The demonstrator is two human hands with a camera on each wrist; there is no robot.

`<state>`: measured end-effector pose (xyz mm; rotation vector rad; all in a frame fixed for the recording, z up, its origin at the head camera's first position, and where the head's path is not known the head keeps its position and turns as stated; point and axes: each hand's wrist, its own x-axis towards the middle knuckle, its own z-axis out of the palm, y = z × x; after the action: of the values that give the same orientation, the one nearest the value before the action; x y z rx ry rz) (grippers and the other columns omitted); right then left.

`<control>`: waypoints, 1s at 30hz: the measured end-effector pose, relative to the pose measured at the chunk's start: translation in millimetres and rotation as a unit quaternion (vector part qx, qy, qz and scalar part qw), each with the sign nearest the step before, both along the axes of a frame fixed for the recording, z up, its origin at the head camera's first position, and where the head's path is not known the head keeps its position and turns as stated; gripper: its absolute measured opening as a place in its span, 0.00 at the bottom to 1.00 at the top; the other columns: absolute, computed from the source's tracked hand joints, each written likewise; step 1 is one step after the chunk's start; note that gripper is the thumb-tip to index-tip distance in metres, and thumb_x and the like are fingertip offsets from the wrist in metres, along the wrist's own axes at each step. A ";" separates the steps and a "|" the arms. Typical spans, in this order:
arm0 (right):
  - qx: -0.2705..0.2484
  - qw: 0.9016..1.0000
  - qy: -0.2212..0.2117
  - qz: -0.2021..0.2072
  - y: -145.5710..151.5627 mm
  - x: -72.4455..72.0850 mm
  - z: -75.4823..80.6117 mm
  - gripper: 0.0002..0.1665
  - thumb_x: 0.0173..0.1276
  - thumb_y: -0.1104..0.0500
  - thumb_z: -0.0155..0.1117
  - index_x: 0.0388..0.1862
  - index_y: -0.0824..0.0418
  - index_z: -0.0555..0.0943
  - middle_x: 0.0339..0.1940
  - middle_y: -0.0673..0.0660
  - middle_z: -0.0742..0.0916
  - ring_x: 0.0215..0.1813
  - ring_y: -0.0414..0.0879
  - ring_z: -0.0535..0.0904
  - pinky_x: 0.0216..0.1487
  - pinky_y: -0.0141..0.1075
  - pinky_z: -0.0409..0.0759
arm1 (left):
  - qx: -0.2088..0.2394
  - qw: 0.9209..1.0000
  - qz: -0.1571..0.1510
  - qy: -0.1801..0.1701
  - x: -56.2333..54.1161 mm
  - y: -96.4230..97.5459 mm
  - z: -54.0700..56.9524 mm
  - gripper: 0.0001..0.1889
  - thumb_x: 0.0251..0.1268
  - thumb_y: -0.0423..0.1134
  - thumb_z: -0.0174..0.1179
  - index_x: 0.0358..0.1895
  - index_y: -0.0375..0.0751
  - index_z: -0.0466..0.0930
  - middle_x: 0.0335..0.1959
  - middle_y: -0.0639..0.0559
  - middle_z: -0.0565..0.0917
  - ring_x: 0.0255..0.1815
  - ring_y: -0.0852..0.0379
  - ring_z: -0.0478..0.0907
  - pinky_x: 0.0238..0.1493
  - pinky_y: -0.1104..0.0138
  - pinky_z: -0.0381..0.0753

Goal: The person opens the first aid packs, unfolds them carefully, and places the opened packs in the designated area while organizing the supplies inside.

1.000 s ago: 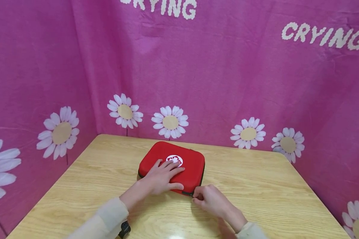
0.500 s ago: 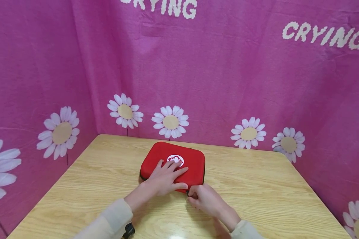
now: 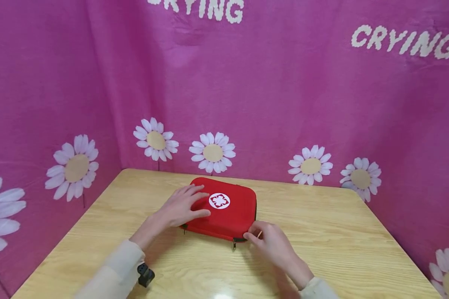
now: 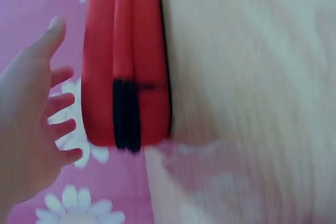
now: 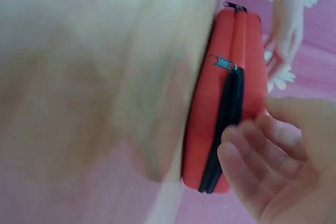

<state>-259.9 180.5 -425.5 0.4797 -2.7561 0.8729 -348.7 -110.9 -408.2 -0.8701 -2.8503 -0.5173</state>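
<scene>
Left hand (image 3: 180,206) is shifting leftward, fingers apart; right hand (image 3: 274,244) is curving loosely, red case (image 3: 230,218) lying between them.

The bare left hand (image 3: 179,206) covers part of the rounded red zippered case (image 3: 224,220); the head view's top edge crops one bumpy white word (image 3: 202,8)

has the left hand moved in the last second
Yes. In the head view, against the daisy above the red case, the left hand has shifted left, uncovering the case's white emblem.
</scene>
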 end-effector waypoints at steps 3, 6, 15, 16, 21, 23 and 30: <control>-0.015 1.000 0.011 -0.023 -3.5 -6.2 0.6 0.10 0.59 0.55 0.76 0.36 0.51 0.82 0.34 0.43 0.83 0.35 0.40 0.82 0.38 0.32 0.79 | 0.000 0.999 0.011 -0.042 -1.4 -22.2 -2.0 0.42 0.56 0.69 0.61 0.73 0.55 0.67 0.78 0.49 0.60 0.79 0.40 0.53 0.75 0.41 0.53; -0.009 0.999 0.012 -0.031 -5.5 -11.7 -0.2 0.25 0.56 0.51 0.78 0.51 0.53 0.81 0.49 0.49 0.83 0.50 0.47 0.82 0.49 0.40 0.81 | 0.007 0.997 0.001 -0.075 -3.0 -34.6 -6.7 0.45 0.54 0.70 0.61 0.75 0.54 0.65 0.80 0.50 0.58 0.80 0.40 0.51 0.75 0.41 0.53; 0.011 1.000 -0.027 -0.009 5.5 -27.1 1.0 0.38 0.59 0.46 0.75 0.65 0.60 0.78 0.72 0.59 0.74 0.72 0.59 0.70 0.67 0.52 0.72 | 0.028 0.995 -0.010 -0.100 -8.3 -35.3 -15.7 0.51 0.48 0.71 0.65 0.77 0.57 0.61 0.81 0.54 0.54 0.82 0.44 0.45 0.73 0.42 0.60; 0.013 0.999 -0.029 -0.007 7.1 -27.9 1.1 0.38 0.59 0.46 0.75 0.65 0.61 0.78 0.72 0.59 0.74 0.72 0.59 0.70 0.68 0.53 0.71 | 0.029 0.994 -0.012 -0.101 -8.5 -34.2 -16.3 0.51 0.48 0.71 0.66 0.77 0.57 0.61 0.81 0.54 0.54 0.81 0.44 0.45 0.73 0.43 0.60; 0.010 0.999 -0.046 0.003 11.7 -29.8 3.3 0.38 0.60 0.46 0.74 0.66 0.62 0.77 0.73 0.60 0.73 0.73 0.60 0.68 0.69 0.54 0.69 | 0.041 0.994 -0.023 -0.098 -7.7 -31.6 -18.4 0.49 0.49 0.69 0.67 0.76 0.55 0.62 0.81 0.52 0.55 0.81 0.43 0.46 0.72 0.43 0.61; 0.008 0.998 -0.054 0.008 13.7 -30.4 4.5 0.38 0.61 0.46 0.73 0.67 0.62 0.77 0.74 0.60 0.72 0.74 0.60 0.67 0.69 0.54 0.69 | 0.041 0.994 -0.027 -0.093 -6.7 -31.7 -18.6 0.48 0.50 0.68 0.66 0.76 0.55 0.63 0.80 0.52 0.56 0.80 0.42 0.48 0.71 0.43 0.62; 0.018 0.998 -0.062 0.024 25.4 -36.7 6.0 0.37 0.64 0.50 0.71 0.69 0.62 0.74 0.74 0.61 0.71 0.74 0.60 0.66 0.70 0.56 0.67 | 0.007 0.997 -0.018 -0.081 1.2 -30.2 -17.3 0.46 0.48 0.67 0.68 0.74 0.63 0.64 0.78 0.55 0.59 0.78 0.45 0.53 0.67 0.45 0.69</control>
<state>-296.7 205.9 -419.5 0.5161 -2.8880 0.8952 -347.6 -141.1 -425.5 -0.9183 -2.9765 -0.6377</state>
